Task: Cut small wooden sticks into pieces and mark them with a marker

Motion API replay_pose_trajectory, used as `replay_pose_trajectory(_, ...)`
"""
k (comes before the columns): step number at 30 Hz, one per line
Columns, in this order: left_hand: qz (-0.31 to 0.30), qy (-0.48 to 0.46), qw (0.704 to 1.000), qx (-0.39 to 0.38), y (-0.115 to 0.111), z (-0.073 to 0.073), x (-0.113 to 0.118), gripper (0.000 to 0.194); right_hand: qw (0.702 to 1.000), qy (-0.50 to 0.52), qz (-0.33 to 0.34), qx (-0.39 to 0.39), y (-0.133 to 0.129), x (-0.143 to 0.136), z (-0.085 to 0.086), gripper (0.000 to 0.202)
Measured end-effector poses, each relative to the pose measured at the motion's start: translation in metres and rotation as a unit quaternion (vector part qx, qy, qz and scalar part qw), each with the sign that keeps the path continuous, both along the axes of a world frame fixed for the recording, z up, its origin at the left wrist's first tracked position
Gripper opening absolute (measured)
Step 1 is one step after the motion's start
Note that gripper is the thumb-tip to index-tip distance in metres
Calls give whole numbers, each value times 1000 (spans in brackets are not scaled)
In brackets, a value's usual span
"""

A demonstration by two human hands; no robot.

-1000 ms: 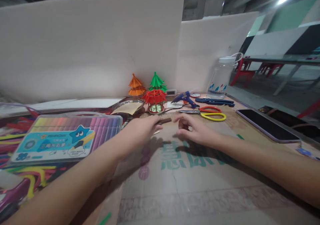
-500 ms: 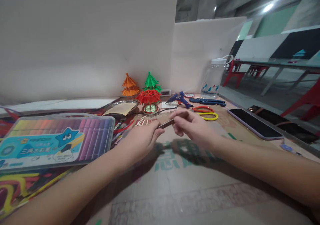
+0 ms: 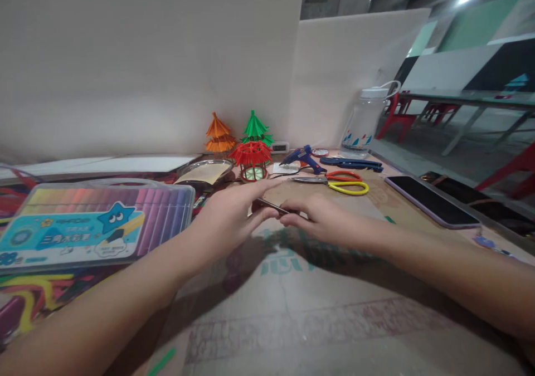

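Between my two hands, low above the table, is a thin dark brown strip (image 3: 272, 205). My left hand (image 3: 234, 209) pinches its left end, thumb below and fingers over the top. At the other end the thumb and fingers of my right hand (image 3: 311, 214) close on it. My fingers hide part of the strip, and its material is unclear. Just beyond them stands a small red-roofed model pavilion (image 3: 251, 161). Behind it are a green tiered one (image 3: 254, 128) and an orange one (image 3: 217, 133). Scissors (image 3: 346, 184) with red and yellow handles lie past my right hand.
A case of coloured markers (image 3: 100, 225) lies at left, over bright strips (image 3: 42, 287). A blue glue gun (image 3: 301, 157), blue-handled pliers (image 3: 353, 164), a water bottle (image 3: 361, 122) and a phone (image 3: 432, 200) line the back and right. A shallow dish (image 3: 204, 171) sits behind my left hand.
My left hand has turned and its fingers now reach over the strip. The right hand has come lower, uncovering the scissor blades. The view has shifted slightly.
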State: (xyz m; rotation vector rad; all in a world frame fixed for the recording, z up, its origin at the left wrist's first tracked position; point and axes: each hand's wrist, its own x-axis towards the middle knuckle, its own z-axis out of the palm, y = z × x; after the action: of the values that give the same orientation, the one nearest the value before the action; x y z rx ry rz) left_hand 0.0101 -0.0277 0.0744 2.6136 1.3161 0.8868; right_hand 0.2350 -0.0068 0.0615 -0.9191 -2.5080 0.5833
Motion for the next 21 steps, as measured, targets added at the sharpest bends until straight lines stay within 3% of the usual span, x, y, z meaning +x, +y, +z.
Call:
replay_pose_trajectory(2, 20, -55, 998, -35, -2, -3, 3, 68, 1000, 18, -13, 7, -3, -3, -4, 23)
replay_pose_trajectory(4, 27, -74, 994, -72, -1, -7, 5, 74, 993, 115, -23, -8, -3, -4, -7, 20)
replay_pose_trajectory(7, -1, 7, 995, -100, 1, -14, 8, 44, 964, 248, -2, -99, -3, -5, -9, 19)
replay_pose_trajectory(9, -20, 71, 993, -97, 1, -20, 12, 24, 948, 270, 22, -165, -6, -7, -10, 21)
replay_pose_trajectory(13, -22, 129, 989, -67, 0, -27, 18, 33, 913, 335, 26, -233, -9, -9, -11, 28)
replay_pose_trajectory(17, 50, 183, 980, -63, 7, -14, 8, 41, 848, 492, -53, -188, 2, -2, -6, 27)
replay_pose_trajectory(18, 66, 200, 975, -69, 11, -10, 1, 39, 851, 495, -65, -159, 6, 0, -5, 26)
replay_pose_trajectory(21, 132, 248, 955, -91, 26, -3, -25, 25, 901, 418, -74, -86, 20, 4, -13, 20)
